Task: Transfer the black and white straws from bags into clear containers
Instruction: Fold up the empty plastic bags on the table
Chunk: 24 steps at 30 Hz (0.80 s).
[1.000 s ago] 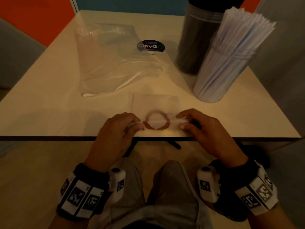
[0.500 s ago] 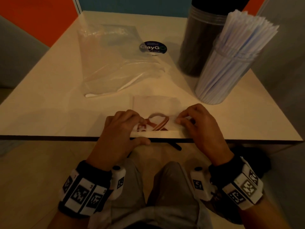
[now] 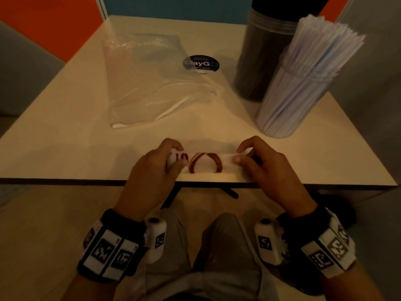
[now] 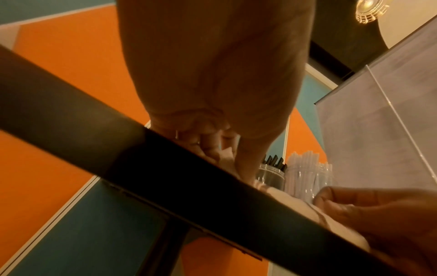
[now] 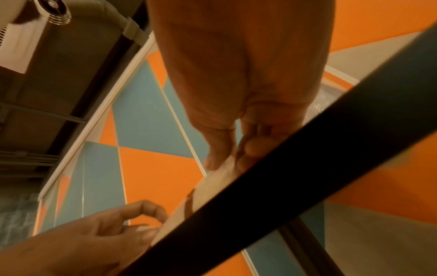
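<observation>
— Straws: where were they, relative to the hands?
— White straws (image 3: 308, 83) stood in a clear container (image 3: 280, 118) at the desk's (image 3: 65, 118) far right, leaning right; black straws (image 3: 258, 61) filled a second container (image 3: 260, 22) just behind. Both lay well ahead of the right hand (image 3: 260, 170), the nearer one.
— And the bags?
— One clear bag (image 3: 152, 83) lay flat ahead of the left hand (image 3: 156, 170), seemingly empty. Both hands pinched the ends of a folded white bag (image 3: 206, 166) at the near desk edge, long axis running left to right between them.
— So the hands were clamped?
— Yes, each on one end, thumb against fingers, well apart.
— Any writing?
— A round dark sticker (image 3: 201, 64) read "ClayGo". The folded bag bore a brown ring and some letters, unreadable.
— Your judgement?
— Transfer looked done; folding remained.
</observation>
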Each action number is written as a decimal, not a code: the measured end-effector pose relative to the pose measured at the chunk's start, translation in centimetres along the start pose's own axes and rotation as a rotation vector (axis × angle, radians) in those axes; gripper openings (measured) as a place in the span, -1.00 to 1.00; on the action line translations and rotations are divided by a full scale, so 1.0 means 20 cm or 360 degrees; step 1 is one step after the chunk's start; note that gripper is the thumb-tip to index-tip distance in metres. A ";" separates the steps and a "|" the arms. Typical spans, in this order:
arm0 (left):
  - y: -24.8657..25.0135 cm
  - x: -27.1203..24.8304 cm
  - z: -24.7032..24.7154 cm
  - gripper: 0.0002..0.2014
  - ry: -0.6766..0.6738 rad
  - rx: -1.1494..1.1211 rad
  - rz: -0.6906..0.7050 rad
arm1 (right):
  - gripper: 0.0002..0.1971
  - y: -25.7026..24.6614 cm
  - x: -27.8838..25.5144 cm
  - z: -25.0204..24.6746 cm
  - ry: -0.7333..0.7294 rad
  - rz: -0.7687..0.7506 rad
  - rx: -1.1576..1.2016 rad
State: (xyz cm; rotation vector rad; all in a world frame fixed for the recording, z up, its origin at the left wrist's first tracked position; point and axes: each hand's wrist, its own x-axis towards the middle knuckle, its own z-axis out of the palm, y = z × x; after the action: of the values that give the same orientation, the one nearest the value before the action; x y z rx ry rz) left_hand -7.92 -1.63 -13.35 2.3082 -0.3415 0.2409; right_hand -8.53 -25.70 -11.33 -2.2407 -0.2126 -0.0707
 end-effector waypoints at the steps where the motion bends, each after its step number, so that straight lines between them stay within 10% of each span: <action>1: 0.00 0.00 0.01 -0.80 0.0033 0.0022 0.0018 | -0.90 0.00 0.01 0.01 0.0022 0.0041 0.0003; 5: -0.02 0.01 0.04 -0.89 0.0067 0.0280 0.0178 | -0.89 0.01 0.07 0.05 0.0107 0.0149 -0.0143; 11: -0.07 -0.01 -0.01 -0.44 -0.0307 0.0390 0.0271 | -0.81 0.02 0.02 0.04 -0.0027 -0.0085 -0.0287; 14: -0.07 -0.01 -0.04 -0.58 -0.0327 0.0372 0.0300 | -0.55 0.03 -0.01 0.01 -0.0254 -0.0117 -0.0350; 24: 0.01 0.00 0.02 -0.83 -0.0029 0.0112 0.0049 | -0.81 -0.04 0.04 0.04 0.0043 0.0090 -0.0044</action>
State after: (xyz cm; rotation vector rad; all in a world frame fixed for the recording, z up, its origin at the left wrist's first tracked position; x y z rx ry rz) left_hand -7.97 -2.11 -13.49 2.3768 -0.3838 0.2510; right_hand -7.85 -24.51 -11.15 -2.2702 -0.1343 -0.0737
